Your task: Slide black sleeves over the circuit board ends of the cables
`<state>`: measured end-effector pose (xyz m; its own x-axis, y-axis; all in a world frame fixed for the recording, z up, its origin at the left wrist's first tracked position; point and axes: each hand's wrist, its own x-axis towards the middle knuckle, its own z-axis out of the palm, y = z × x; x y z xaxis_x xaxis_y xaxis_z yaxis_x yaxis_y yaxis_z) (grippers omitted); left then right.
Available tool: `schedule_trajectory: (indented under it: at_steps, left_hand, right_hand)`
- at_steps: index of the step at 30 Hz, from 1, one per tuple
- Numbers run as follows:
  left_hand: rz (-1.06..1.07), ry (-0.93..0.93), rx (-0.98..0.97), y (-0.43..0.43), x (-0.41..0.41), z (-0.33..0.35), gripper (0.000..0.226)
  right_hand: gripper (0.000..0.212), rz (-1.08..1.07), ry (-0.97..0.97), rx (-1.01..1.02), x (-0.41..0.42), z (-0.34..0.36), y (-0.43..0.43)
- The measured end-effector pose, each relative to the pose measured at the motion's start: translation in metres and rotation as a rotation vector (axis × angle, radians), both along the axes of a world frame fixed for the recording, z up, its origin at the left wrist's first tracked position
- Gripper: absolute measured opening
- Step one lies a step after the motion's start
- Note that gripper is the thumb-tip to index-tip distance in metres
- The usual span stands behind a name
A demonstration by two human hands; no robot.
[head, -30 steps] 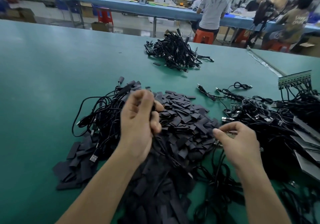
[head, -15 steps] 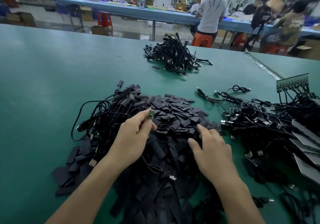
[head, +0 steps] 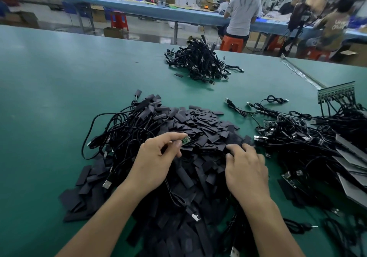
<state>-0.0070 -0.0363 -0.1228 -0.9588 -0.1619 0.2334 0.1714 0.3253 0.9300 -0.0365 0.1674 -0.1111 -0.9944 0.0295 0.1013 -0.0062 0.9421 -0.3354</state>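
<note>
Left hand (head: 156, 157): the grip is a narrow pinch, thumb against forefinger, closed on the small green circuit board (head: 185, 141) at a cable's end. Only the near edge of the board is held; the rest stands clear of the fingertips, above the pile of black sleeves (head: 198, 121). Its cable (head: 176, 197) runs back under the wrist to a USB plug (head: 195, 217) lying on the sleeves.

Right hand (head: 246, 163): palm down on the same pile, fingers bent, tips among the sleeves. Whether a sleeve is pinched cannot be told, as the thumb is hidden.

Risks, in my judgement:
- The pinch is shallow, so a tug on the trailing cable, which lies among sleeves and near the tangle of cables (head: 123, 125) to the left, could twist the board out of the fingers.
- The sleeves lie flat and overlapped; the right hand may lift two at once, or one pressed shut that will not open over the board.
- A board corner could catch a sleeve's mouth and crumple it.

Further out on the bench (head: 49, 77), the heap of cables (head: 297, 137) at right lies just beside the sleeves — stray loops could be dragged in.
</note>
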Motion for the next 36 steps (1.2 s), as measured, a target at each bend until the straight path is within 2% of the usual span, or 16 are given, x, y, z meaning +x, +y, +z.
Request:
schedule_trajectory:
  at_steps: [8,13,16,19,22,23,25,27,32,36]
  left_hand:
    - [-0.012,0.023,0.015,0.003,0.003,0.001,0.026]
    - [-0.035,0.020,-0.016,0.010,0.007,0.000,0.026]
    - [-0.015,0.012,0.003,0.010,0.006,0.000,0.024]
    - [-0.014,0.010,-0.013,0.011,0.007,0.001,0.025]
    - [-0.019,0.020,-0.005,0.013,0.008,0.004,0.030]
    - [-0.024,0.022,0.007,0.013,0.009,0.006,0.031]
    - [-0.036,0.022,0.024,0.013,0.010,0.008,0.030]
    - [-0.056,0.017,0.039,0.012,0.010,0.009,0.030]
    - [-0.118,-0.001,0.122,0.013,0.009,0.010,0.031]
    - [-0.148,-0.004,0.166,0.012,0.008,0.010,0.029]
  right_hand:
    - [0.014,0.047,0.238,-0.193,-0.003,0.004,-0.001]
    - [0.033,0.030,0.178,-0.264,-0.006,0.001,-0.001]
    - [0.024,0.023,0.213,-0.249,-0.005,0.001,0.000]
    - [0.015,0.021,0.349,-0.227,0.000,0.008,0.004]
    - [0.008,0.086,0.450,-0.400,0.004,0.018,0.008]
    - [0.004,0.141,0.421,-0.509,0.005,0.020,0.007]
    - [0.009,0.293,0.242,-0.739,0.008,0.023,0.002]
    - [0.018,0.423,0.087,-0.844,0.012,0.022,-0.007]
    - [0.023,0.459,0.081,-0.846,0.012,0.015,-0.011]
    - [0.028,0.512,0.115,-0.721,0.016,0.015,-0.013]
